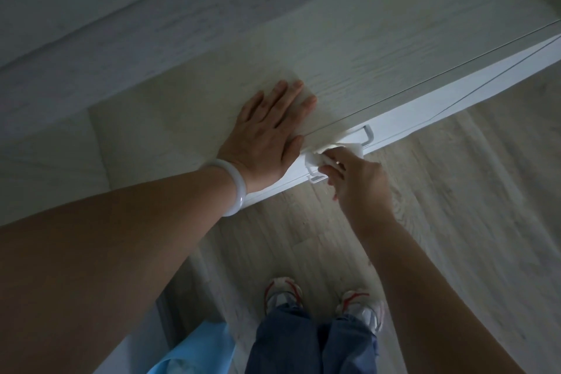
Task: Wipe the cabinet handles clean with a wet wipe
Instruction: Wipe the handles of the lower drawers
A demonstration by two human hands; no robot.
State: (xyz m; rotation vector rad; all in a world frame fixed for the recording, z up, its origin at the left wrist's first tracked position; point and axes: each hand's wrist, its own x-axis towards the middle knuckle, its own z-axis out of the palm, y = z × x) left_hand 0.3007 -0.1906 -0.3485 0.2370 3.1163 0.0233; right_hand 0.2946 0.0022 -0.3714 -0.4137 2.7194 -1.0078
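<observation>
Two hands: both on the cabinet, seen from above w/ head cam.
L hand point(267, 130): flat, fingers straight & spread, palm pressing the cabinet top point(379, 39); holds nothing. Thumb lies along the front edge, just left of the wipe.
Bangle point(230, 188): pale, on L wrist, behind the flat palm.
Top: light wood grain, runs diagonally; L fingertips reach well onto it, away from the edge.
Wipe point(315, 158): white, bunched, pinched in R hand's fingers; pressed against the handle, just below & right of L thumb. A bright bit of it also shows further right at approx the handle's mid part.
Handle point(367, 136): white bar on the white drawer front point(455, 94), under the top's edge. Near end bracket shows just below the wipe, touching R fingers; far end bracket sticks out right of the grip, bare. Mid part hidden by wipe & fingers.
R hand point(358, 182): fingers curled round the wipe, narrow grip, knuckles toward cam; wrist & forearm run down-right from it. Can't tell if the fingers wrap the bar itself or only press the wipe on it.
Drawer front: thin seam lines run along it right of the grip.
Floor point(455, 222): pale wood planks, below both hands.
Legs: blue trousers point(303, 343), white/red sneakers point(282, 291), straight below R hand's grip.
Blue cloth point(197, 349): light blue, bottom edge, left of the legs; what it is, unclear.
</observation>
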